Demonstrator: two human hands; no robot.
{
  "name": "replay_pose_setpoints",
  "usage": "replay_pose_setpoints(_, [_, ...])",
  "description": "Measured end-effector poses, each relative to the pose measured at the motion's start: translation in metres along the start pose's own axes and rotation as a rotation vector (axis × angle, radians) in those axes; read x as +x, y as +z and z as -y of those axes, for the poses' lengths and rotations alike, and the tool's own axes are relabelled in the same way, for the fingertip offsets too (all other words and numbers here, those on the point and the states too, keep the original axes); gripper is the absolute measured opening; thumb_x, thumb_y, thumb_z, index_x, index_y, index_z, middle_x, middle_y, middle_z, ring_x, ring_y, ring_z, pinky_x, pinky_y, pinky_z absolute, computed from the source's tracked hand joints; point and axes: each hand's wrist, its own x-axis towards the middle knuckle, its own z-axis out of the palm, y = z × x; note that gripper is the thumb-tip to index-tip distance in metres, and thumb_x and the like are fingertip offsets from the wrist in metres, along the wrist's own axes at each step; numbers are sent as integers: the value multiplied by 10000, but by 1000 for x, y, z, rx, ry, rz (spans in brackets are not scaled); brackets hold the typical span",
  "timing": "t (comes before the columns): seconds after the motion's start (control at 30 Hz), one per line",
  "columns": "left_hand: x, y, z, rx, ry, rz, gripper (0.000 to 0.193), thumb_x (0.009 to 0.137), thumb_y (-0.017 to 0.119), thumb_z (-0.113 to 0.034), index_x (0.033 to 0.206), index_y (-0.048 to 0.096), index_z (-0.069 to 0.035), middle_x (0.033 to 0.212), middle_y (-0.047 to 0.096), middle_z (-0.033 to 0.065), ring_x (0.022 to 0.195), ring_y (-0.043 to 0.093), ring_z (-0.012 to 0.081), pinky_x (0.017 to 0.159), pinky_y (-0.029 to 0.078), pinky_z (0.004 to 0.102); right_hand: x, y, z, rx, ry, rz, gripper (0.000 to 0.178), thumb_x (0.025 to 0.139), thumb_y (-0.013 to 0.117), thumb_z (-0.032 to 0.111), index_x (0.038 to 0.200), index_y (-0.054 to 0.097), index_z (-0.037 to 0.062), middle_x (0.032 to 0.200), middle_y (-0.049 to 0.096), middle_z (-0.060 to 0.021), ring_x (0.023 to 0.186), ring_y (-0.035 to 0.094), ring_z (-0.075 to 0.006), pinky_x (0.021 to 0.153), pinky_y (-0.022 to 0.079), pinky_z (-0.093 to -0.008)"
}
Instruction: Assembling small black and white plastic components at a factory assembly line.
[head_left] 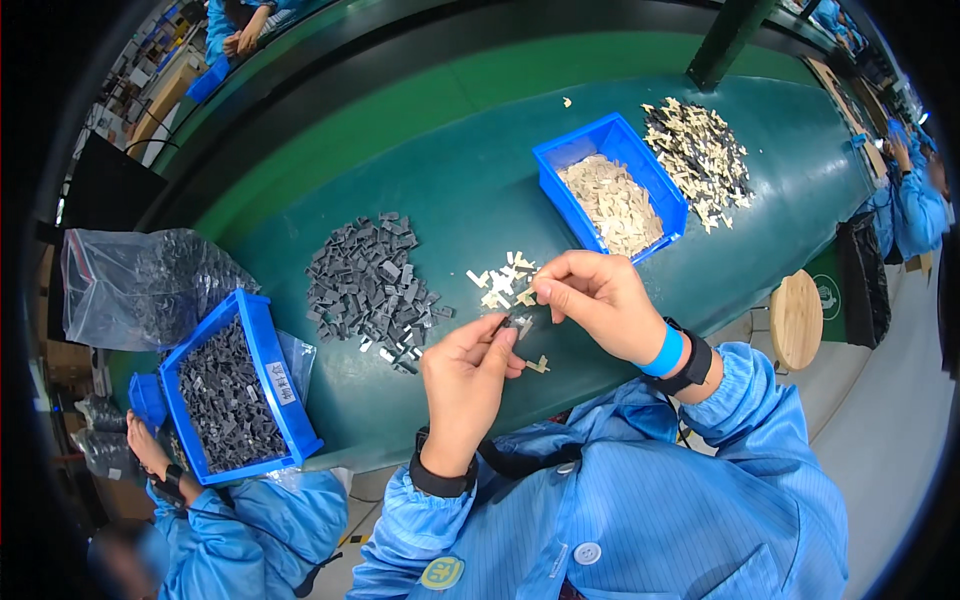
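Observation:
My left hand (466, 385) is closed in a pinch on a small dark plastic part (503, 323) just above the green table. A pale piece shows beside its fingertips; whether it is held too I cannot tell. To the right, my right hand (603, 303) pinches a small cream plastic part (527, 297) between thumb and forefinger. The two hands are close but apart. Right behind them lies a small heap of cream parts (497, 283). One cream piece (539, 366) rests on the table by my left fingertips. Left of my hands spreads a pile of dark grey parts (365, 285).
A blue bin (567, 205) of pale parts stands beyond my right hand, next to a mixed cream-and-black pile (700, 160). At left are a blue bin (268, 350) of dark parts and a clear plastic bag (150, 290). Co-workers in blue sit around; a round wooden stool (796, 320) stands right.

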Motion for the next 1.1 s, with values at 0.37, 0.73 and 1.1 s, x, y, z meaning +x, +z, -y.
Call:
replay_pose_setpoints(0.37, [-9,8,-11,-4,143,-7,225,849,573,-62,1017,592,86,1017,577,145,578,587,120,456,457,194,-15,8,6,172,-60,-52,116,839,599,88,880,645,-10,771,588,-22,658,530,-50,552,427,-188])
replay_pose_setpoints(0.73, [-22,6,-30,-202,171,-78,206,866,560,-101,952,619,76,934,619,163,513,555,115,412,399,188,-27,35,7,280,-173,-15,93,811,616,36,889,642,-7,806,574,-41,669,513,-55,555,409,-191])
replay_pose_setpoints(1.1, [-36,-4,-31,-151,22,44,106,793,622,9,893,623,46,673,618,62,545,571,89,473,436,184,-18,9,33,-382,-589,212,110,766,642,103,823,597,21,779,576,-111,679,557,-257,581,445,-323])
